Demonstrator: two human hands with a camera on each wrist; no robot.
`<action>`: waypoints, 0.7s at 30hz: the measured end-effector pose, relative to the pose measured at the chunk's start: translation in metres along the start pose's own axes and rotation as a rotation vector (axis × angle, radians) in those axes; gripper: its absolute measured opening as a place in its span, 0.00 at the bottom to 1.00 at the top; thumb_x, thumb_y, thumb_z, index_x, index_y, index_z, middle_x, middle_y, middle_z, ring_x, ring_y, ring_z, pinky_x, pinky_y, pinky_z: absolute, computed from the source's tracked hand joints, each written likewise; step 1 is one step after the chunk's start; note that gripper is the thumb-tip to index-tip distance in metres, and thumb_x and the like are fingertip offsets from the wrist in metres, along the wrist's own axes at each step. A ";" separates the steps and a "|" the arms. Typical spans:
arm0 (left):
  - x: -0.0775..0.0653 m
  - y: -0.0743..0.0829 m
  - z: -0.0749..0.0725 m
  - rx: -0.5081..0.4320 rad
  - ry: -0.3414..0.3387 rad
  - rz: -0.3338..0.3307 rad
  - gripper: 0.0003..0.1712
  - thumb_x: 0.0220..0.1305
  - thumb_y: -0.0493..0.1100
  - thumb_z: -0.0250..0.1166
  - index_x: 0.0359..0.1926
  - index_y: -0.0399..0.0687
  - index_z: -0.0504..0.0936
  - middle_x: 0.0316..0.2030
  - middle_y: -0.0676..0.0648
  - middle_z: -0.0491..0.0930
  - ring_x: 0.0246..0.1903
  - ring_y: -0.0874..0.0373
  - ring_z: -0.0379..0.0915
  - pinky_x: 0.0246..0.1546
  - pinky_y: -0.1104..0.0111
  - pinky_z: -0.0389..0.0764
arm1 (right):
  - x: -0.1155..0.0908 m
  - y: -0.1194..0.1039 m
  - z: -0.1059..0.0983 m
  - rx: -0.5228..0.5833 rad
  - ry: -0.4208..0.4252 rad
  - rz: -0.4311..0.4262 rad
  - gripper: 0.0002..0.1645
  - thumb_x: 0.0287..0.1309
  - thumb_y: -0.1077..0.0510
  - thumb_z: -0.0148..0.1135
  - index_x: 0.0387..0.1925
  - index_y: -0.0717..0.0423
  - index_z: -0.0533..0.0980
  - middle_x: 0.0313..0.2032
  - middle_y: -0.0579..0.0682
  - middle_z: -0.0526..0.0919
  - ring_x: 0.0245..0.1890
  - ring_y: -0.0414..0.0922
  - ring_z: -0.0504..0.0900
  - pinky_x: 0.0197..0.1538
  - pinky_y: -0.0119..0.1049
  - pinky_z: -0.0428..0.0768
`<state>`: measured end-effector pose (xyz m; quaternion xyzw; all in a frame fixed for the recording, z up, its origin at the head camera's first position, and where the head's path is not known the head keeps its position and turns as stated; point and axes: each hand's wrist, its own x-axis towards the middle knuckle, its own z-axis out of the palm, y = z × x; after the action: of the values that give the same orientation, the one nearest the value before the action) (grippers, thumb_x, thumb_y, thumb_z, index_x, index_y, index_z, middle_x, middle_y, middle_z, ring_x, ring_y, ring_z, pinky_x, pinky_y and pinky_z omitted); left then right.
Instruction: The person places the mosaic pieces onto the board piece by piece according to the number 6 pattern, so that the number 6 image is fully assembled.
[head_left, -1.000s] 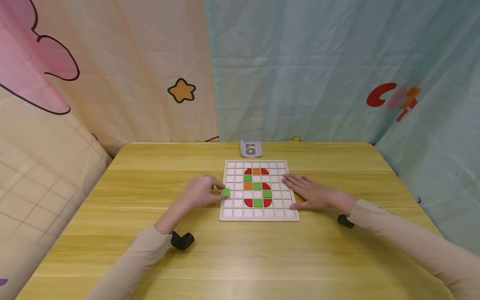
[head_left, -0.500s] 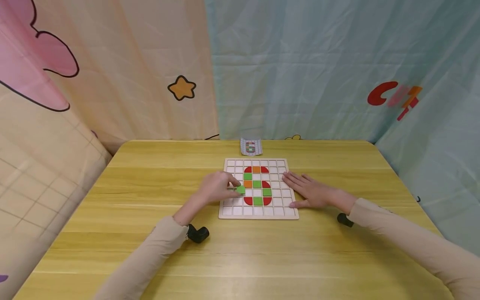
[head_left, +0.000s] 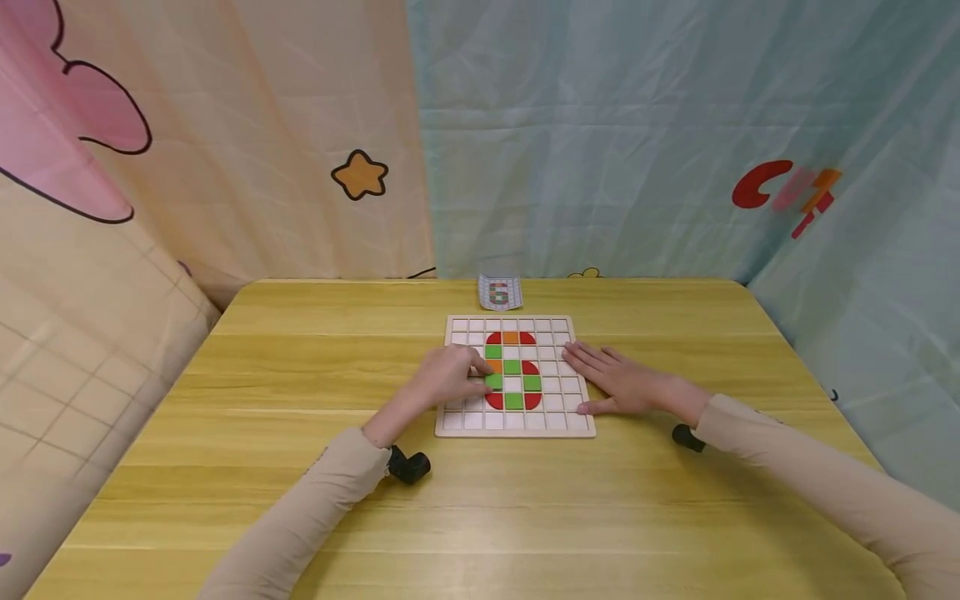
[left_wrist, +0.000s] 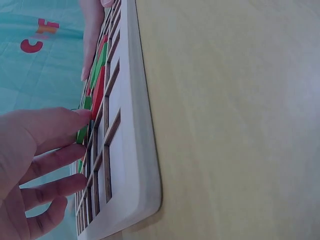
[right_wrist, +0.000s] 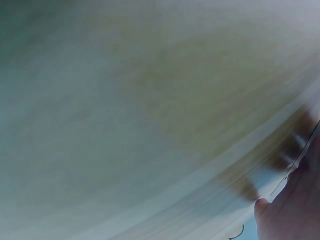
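My left hand (head_left: 444,377) pinches a green square tile (head_left: 493,382) between thumb and fingers, over the grid cell below an orange tile (head_left: 495,366). In the left wrist view, the thumb and a finger hold this green tile (left_wrist: 81,134) tilted beside a red rounded piece (left_wrist: 98,92). Whether it sits fully in the cell cannot be told. Red, green and orange pieces form a figure on the white gridded board (head_left: 555,422). Spread fingers of my right hand (head_left: 621,382) rest on the board's right edge.
A small card (head_left: 500,293) with a printed grid and coloured figure lies behind the board. The wooden table (head_left: 510,517) ends at a pale curtain (head_left: 615,150). Black wrist devices (head_left: 409,467) hang under both sleeves.
My left hand has carried the green tile rightward from the board's left edge to the figure's left side. The right hand stays where it was.
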<state>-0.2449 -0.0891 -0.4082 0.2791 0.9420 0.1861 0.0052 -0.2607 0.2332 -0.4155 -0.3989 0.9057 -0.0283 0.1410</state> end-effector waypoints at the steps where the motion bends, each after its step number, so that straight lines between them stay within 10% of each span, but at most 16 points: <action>1: 0.000 0.000 0.000 -0.001 0.001 -0.001 0.13 0.54 0.49 0.71 0.41 0.53 0.89 0.40 0.54 0.86 0.41 0.61 0.79 0.33 0.69 0.74 | 0.000 0.000 0.000 -0.001 -0.006 0.002 0.56 0.62 0.29 0.47 0.76 0.56 0.38 0.77 0.55 0.37 0.76 0.54 0.38 0.72 0.59 0.45; 21: -0.002 -0.002 0.003 -0.013 0.037 0.031 0.11 0.57 0.47 0.70 0.41 0.52 0.89 0.38 0.53 0.86 0.40 0.59 0.79 0.37 0.65 0.78 | 0.003 0.001 -0.001 0.003 -0.005 -0.005 0.56 0.62 0.29 0.48 0.76 0.56 0.38 0.77 0.55 0.36 0.76 0.54 0.37 0.73 0.59 0.44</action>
<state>-0.2441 -0.0903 -0.4119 0.2899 0.9363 0.1975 -0.0134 -0.2635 0.2317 -0.4159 -0.4010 0.9043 -0.0293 0.1436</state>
